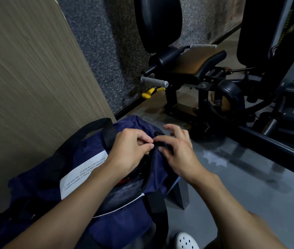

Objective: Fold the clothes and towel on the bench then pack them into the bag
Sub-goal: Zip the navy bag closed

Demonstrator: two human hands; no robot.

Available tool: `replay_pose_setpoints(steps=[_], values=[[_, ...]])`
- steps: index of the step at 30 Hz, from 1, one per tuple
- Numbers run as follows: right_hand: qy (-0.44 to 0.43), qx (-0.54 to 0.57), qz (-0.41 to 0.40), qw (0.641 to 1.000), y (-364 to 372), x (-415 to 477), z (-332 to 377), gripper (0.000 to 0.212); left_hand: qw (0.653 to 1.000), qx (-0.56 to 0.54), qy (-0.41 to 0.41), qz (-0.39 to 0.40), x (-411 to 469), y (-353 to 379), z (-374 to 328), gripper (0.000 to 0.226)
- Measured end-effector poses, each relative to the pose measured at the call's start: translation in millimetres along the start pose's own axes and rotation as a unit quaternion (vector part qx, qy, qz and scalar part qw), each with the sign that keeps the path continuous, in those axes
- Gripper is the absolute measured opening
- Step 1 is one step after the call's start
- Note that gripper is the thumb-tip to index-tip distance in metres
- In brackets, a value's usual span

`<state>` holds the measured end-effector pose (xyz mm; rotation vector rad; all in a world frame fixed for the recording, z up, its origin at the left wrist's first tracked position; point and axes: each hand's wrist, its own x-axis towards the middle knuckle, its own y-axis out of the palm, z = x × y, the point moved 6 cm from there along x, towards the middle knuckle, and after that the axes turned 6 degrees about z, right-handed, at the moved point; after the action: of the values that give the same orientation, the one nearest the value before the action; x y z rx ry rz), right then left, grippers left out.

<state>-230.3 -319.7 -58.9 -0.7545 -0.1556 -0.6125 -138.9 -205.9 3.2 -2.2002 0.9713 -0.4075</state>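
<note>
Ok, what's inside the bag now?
Inside the bag, grey fabric and a red scrap show. The left hand and right hand cover the far end; the rest is hidden.

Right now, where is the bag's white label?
In the head view, the white label lies on top of the blue bag, lower left of centre, just beside the left hand.

Bag (121,230) beside wall panel (34,87), gym machine (223,90) beyond.

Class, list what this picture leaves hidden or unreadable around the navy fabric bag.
Head view: zip puller, covered by left hand and right hand fingers.
Head view: navy fabric bag contents, too dark.
Head view: white printed label, partly covered by left forearm, text too small.
</note>
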Motion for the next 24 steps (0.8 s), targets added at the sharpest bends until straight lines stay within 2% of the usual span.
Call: replay_pose_setpoints(steps=[5, 8, 12, 15, 18, 24], values=[[-0.004, -0.017, -0.026, 0.999, 1, 3, 3, 0.024, 0.999, -0.038, -0.003, -0.020, -2, -1, 3, 0.029], [0.023, -0.042, -0.028, 0.998, -1, 5, 0, 0.014, 0.998, -0.034, -0.001, -0.044, -5, -4, 6, 0.030], [0.063, -0.055, -0.038, 0.996, -6, 5, -5, 0.015, 0.998, -0.022, 0.009, -0.061, -14, -20, 15, 0.028], [0.004, -0.031, -0.042, 0.999, -9, 4, 11, 0.017, 0.997, -0.034, 0.020, -0.069, -20, -33, 17, 0.032], [-0.058, -0.018, -0.007, 0.998, -2, 3, 33, 0.025, 0.996, -0.029, 0.040, -0.075, -23, -37, 6, 0.034], [-0.056, -0.031, -0.028, 0.998, 8, 9, 36, 0.011, 0.996, 0.004, 0.063, -0.068, -30, -42, 1, 0.025]])
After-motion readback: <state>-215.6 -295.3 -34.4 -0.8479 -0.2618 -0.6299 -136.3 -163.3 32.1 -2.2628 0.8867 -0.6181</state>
